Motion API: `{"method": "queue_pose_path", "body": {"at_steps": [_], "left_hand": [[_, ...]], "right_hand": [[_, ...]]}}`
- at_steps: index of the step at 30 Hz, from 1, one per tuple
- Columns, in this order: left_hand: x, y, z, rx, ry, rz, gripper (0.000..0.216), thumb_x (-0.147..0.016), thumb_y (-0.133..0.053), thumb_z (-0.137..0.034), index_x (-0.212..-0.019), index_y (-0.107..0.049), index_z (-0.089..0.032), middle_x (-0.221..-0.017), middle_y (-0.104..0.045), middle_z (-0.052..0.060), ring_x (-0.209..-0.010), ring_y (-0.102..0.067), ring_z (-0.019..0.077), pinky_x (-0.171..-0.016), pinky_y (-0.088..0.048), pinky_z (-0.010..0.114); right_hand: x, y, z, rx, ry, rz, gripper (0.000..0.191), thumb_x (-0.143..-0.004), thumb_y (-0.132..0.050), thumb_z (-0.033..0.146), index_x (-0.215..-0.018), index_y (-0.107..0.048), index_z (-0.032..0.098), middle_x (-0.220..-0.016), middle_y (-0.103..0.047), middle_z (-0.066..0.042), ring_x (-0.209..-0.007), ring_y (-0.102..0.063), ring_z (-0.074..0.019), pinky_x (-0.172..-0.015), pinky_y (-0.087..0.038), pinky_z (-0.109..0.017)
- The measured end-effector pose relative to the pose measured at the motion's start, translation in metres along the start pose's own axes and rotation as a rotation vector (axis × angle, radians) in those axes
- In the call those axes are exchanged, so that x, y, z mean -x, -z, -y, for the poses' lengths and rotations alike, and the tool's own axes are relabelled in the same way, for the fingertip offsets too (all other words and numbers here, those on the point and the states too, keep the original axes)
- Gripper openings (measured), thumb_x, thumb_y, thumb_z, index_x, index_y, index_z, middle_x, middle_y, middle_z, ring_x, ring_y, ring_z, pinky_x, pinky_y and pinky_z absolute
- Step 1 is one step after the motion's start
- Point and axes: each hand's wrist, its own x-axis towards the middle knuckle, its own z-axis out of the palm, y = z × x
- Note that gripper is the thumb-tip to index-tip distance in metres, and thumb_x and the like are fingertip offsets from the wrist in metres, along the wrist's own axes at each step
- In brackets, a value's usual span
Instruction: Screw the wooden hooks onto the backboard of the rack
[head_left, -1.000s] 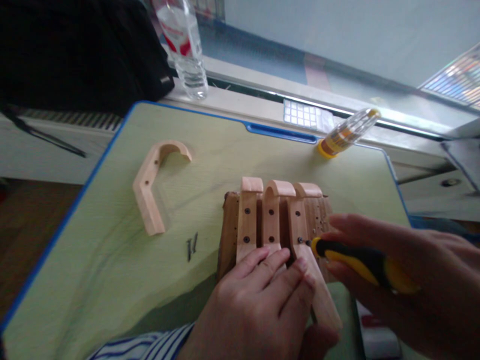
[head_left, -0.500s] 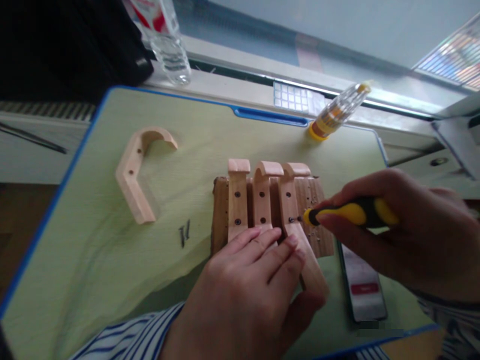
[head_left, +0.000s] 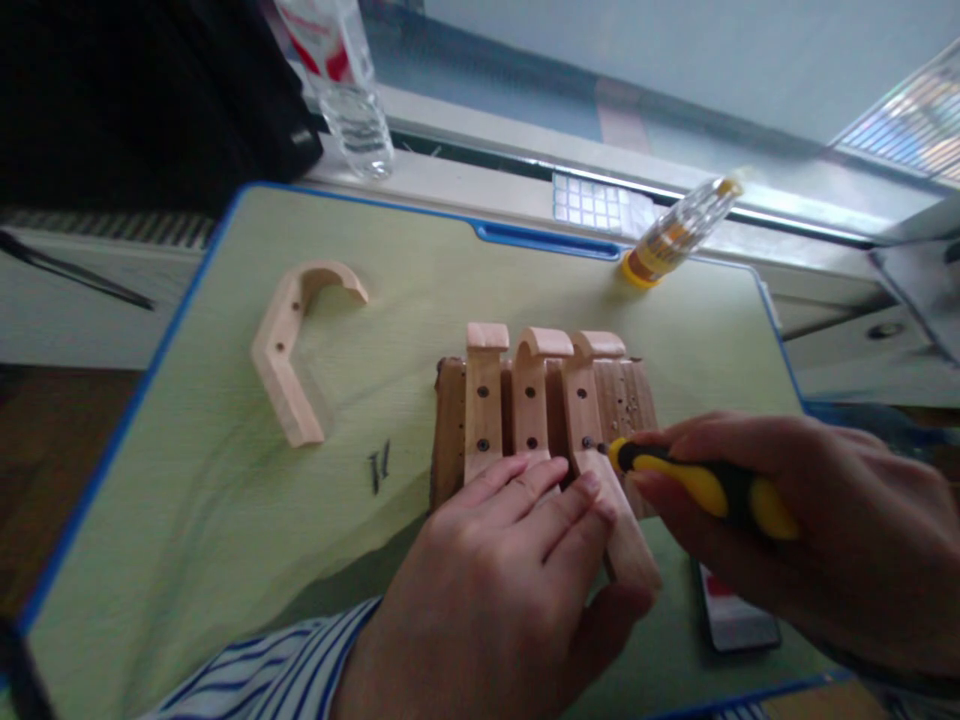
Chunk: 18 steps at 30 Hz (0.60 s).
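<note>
From the head-worn view, the right hand (head_left: 817, 530) closes around a yellow-and-black screwdriver (head_left: 697, 490), its tip at a dark screw (head_left: 591, 443) in the rightmost wooden hook (head_left: 589, 400). The left hand (head_left: 487, 590) lies with fingers spread across that hook's lower end, beside two more hooks (head_left: 510, 400), all on a rough wooden plank (head_left: 451, 440). A loose hook (head_left: 285, 350) and two spare screws (head_left: 379, 467) lie on the green tabletop (head_left: 420, 260), with a clear bit tube (head_left: 675, 230) at its far edge.
</note>
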Motion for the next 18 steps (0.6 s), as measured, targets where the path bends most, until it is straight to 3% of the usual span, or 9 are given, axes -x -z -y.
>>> {"method": "queue_pose_path", "body": {"at_steps": [4,9,18], "left_hand": [[0.0,0.001,0.0,0.004,0.001,-0.003,0.019,-0.08,-0.054,-0.025,-0.093,-0.066,-0.018,-0.103,-0.067,0.004,-0.097,-0.062,0.0227,-0.089,-0.05,0.044],[-0.001,0.0,0.002,0.007,-0.008,-0.035,0.02,-0.078,-0.056,-0.028,-0.094,-0.066,-0.02,-0.104,-0.067,0.002,-0.096,-0.062,0.0222,-0.087,-0.052,0.043],[0.0,0.002,0.001,-0.002,-0.033,-0.026,0.022,-0.079,-0.056,-0.027,-0.097,-0.066,-0.021,-0.105,-0.067,0.001,-0.096,-0.063,0.0214,-0.086,-0.053,0.041]], "right_hand": [[-0.006,0.002,-0.004,0.002,0.006,0.014,0.011,-0.084,-0.052,0.031,-0.086,-0.047,0.022,-0.066,-0.061,0.003,-0.046,-0.053,-0.0084,-0.043,-0.041,-0.021],[-0.02,0.005,-0.013,-0.047,0.072,0.019,0.034,-0.085,-0.051,0.026,-0.117,-0.042,0.021,-0.086,-0.066,0.0,-0.06,-0.061,-0.0097,-0.05,-0.045,-0.02],[-0.028,0.012,-0.027,-0.112,0.036,0.194,0.031,-0.08,-0.052,0.02,-0.11,-0.044,0.022,-0.084,-0.066,-0.002,-0.067,-0.063,-0.0153,-0.059,-0.05,-0.026]]}}
